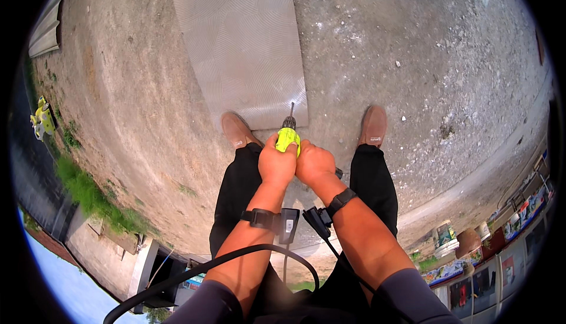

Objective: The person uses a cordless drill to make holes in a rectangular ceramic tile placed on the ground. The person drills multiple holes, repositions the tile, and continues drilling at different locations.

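Note:
Both my hands are wrapped round a yellow-green power drill [288, 137] with a dark chuck and a thin bit pointing away from me. My left hand [277, 165] grips its left side, fingers curled round the body. On the other side, my right hand [315, 163] is closed round it, hiding most of the handle. The bit's tip lies in line with the near right corner of a grey-brown sheet [242, 47] with curved line marks on the ground. Whether the tip touches the sheet I cannot tell.
My brown shoes [372, 125] stand apart, the left at the sheet's near edge. A black cable [230, 257] loops over my left forearm. Pale gravel [460, 88] is scattered on the right. Grass [88, 188], a yellow spotted object [42, 119] and a corrugated panel [47, 29] lie left; buckets [445, 237] stand lower right.

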### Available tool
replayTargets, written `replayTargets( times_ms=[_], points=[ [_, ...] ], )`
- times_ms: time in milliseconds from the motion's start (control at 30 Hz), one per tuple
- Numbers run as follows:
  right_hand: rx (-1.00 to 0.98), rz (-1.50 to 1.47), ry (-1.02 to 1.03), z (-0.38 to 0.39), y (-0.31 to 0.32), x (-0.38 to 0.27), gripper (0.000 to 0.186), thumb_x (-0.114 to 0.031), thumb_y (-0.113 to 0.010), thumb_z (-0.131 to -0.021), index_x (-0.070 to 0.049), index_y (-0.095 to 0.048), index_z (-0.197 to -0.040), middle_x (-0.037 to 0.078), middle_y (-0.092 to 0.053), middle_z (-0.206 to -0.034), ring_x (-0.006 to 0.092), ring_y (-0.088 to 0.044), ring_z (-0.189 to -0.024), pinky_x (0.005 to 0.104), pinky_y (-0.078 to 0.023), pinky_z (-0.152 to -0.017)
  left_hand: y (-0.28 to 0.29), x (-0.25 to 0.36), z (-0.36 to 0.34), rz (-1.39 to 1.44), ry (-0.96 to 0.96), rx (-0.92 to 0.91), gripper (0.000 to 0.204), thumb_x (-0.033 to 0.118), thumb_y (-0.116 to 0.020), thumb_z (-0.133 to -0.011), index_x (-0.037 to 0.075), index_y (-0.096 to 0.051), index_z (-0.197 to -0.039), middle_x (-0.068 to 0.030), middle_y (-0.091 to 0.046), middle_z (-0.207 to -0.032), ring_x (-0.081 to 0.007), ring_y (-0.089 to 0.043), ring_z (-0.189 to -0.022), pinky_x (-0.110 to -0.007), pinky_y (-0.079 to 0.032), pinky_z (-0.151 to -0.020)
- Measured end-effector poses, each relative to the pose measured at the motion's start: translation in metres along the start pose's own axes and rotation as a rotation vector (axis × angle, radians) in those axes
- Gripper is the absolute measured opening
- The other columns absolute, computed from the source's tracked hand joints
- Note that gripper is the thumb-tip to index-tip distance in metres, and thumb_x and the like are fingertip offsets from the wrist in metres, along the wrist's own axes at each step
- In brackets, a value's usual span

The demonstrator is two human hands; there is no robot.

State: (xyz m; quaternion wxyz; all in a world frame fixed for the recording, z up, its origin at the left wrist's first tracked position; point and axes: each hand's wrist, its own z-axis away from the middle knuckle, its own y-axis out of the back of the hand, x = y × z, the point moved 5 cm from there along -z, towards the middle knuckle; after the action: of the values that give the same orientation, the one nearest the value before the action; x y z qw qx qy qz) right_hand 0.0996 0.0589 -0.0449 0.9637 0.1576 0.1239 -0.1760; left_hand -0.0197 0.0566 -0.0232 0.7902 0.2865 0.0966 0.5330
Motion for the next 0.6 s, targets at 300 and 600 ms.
replayTargets(
  times_ms=[300, 600],
  points=[
    [0.084, 0.031, 0.074, 0.032, 0.000, -0.003, 0.026, -0.022, -0.068, -0.080, -0.005, -0.057, -0.096, 0.018, -0.071, -0.085, 0.0337, -0.071, -0.079, 0.0436, -0.056, -0.072, 0.004, -0.020, 0.025, 0.058, 0.006, -0.003, 0.059, 0.025, -0.073, -0.083, -0.002, -0.056, -0.133, -0.0207, -0.068, -0.114, -0.0258, -0.070, -0.095, -0.033, -0.056, -0.079],
    [0.003, 0.067, 0.158, 0.093, -0.001, -0.011, 0.049, -0.026, -0.077, -0.074, -0.004, -0.051, -0.108, 0.018, -0.071, -0.093, 0.0348, -0.071, -0.086, 0.0443, -0.057, -0.074, 0.037, -0.040, 0.111, 0.747, 0.190, -0.071, 0.070, 0.022, -0.074, -0.088, -0.007, -0.042, -0.142, -0.0169, -0.062, -0.122, -0.0213, -0.062, -0.109, -0.033, -0.054, -0.086]
  ],
)
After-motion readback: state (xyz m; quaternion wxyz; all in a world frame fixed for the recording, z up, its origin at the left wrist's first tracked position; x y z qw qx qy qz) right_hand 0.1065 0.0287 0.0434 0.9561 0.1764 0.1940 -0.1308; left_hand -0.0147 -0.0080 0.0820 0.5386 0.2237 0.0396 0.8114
